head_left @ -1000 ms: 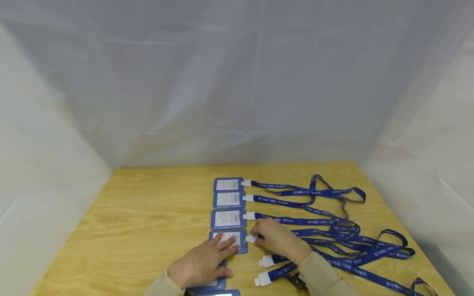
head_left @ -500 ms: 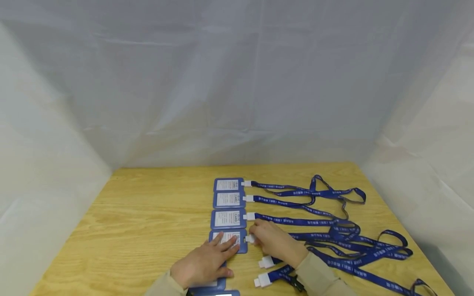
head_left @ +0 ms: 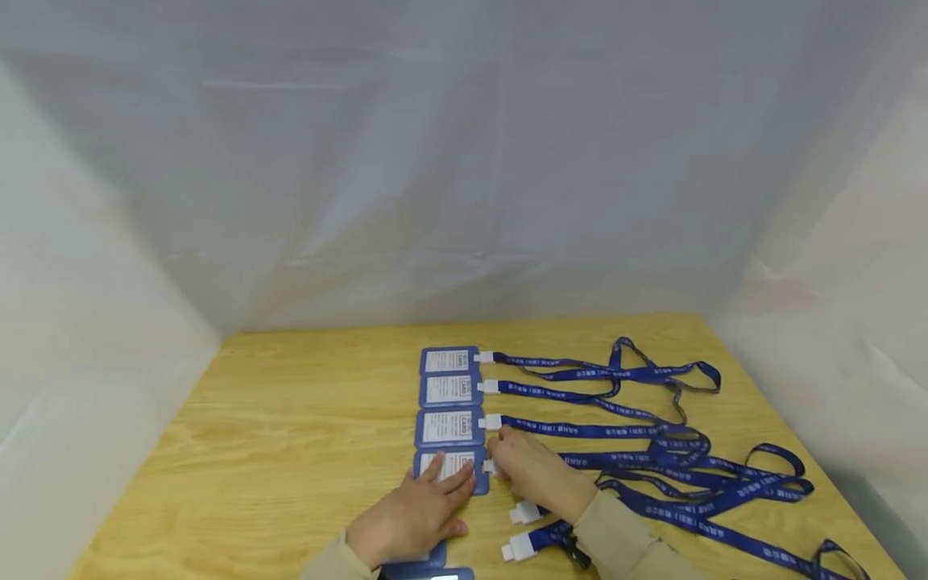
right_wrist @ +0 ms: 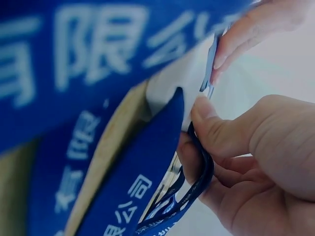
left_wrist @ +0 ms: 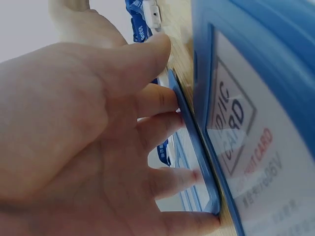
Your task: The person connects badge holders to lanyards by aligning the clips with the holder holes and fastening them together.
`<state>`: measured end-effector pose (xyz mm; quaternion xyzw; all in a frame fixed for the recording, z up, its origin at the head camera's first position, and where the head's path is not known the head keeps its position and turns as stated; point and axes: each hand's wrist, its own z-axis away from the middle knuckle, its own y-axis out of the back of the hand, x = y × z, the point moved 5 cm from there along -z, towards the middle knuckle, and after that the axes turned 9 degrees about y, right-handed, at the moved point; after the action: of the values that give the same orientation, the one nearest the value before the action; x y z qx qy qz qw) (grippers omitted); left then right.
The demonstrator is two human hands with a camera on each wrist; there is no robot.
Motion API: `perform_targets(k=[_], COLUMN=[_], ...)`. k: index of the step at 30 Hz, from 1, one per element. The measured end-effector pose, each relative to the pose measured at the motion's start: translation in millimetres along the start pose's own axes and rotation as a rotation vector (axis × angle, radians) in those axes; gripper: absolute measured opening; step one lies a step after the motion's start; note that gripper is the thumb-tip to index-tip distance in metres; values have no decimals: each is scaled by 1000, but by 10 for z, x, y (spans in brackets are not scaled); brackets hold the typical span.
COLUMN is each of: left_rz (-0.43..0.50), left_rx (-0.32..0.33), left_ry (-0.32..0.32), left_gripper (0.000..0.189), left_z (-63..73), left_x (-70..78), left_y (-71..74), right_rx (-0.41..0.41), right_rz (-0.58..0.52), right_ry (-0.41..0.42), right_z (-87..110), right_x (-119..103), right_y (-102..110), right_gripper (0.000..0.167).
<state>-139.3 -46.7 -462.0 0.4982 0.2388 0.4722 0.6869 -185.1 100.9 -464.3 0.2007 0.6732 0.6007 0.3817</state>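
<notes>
My left hand (head_left: 413, 515) presses its spread, straight fingers on a blue badge holder (head_left: 482, 483), the fourth from the back of a column. In the left wrist view, the fingertips meet this holder's frame and clear face. My right hand (head_left: 540, 471) pinches the white clip (head_left: 489, 466) of a blue lanyard at the holder's slotted right edge. The right wrist view has thumb and fingers around the white clip (right_wrist: 170, 88), with the printed lanyard strap (right_wrist: 147, 162) running off it. The hand partly hides the clip.
Three badge holders (head_left: 449, 428) lie behind, each with a lanyard clip at its right edge. Nearer, another holder (head_left: 437, 556) is partly under the left hand. Two white clips (head_left: 519, 548) lie apart from any holder. Tangled lanyards (head_left: 696, 483) spread across the table's right side.
My right hand has shifted slightly leftward toward the holder, the clip still in its fingers. My left hand stays on the same holder. The whole view tilts a little.
</notes>
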Motion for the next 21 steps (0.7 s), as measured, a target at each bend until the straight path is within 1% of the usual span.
perform_targets(k=[4,7,12,15,19,21], left_rz=[1,-21,-61,-60,-65,-76], left_rx=[21,46,70,52,25,24], left_ry=[4,-3,-4,2,10,6], left_gripper=[59,58,57,59,62,63], left_z=[2,15,51,52,33,22], left_x=[36,68,78,73,72,73], left_y=[21,22,26,38,59,73], right_rx=[13,17,20,3,-27,-22], right_rz=[-3,-3,38,43,15,17], right_ry=[-17,-25,-14,-10,-7,-3], right_z=[14,23,9,4,9,26], right_x=[-30,-46,-74,-68,-30,-19], right_y=[32,28,8,6,35,63], right_gripper=[19,15,12,16,23,28])
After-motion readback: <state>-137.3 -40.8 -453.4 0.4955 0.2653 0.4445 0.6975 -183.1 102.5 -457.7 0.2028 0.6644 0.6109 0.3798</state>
